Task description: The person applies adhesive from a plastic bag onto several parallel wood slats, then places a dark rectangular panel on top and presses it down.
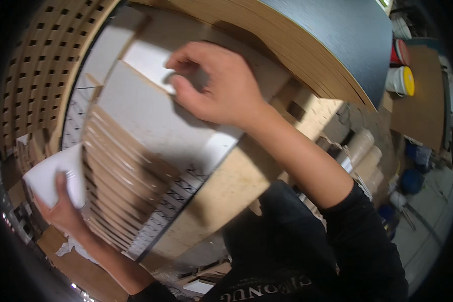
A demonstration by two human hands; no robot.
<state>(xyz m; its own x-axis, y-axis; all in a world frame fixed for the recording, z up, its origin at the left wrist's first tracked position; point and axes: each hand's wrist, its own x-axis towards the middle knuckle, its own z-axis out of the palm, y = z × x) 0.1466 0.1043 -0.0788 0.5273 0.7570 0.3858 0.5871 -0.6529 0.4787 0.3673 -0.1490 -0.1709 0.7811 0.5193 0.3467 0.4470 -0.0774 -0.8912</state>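
Curving apart, with a gap left between thumb and forefinger, the right hand [220, 83] is seen over the pale grey boards [146, 105]; its remaining fingers are hidden, and whether the boards are touched cannot be told. At the far left, a white rounded object [46, 177] is clasped by the left hand [65, 214], whose fingers are mostly concealed behind it. Shiny brown strips [126, 166] are partly shadowed. Above, a dark-topped slab [337, 38] is cut off, and the yellow-rimmed bucket [398, 81] is blurred
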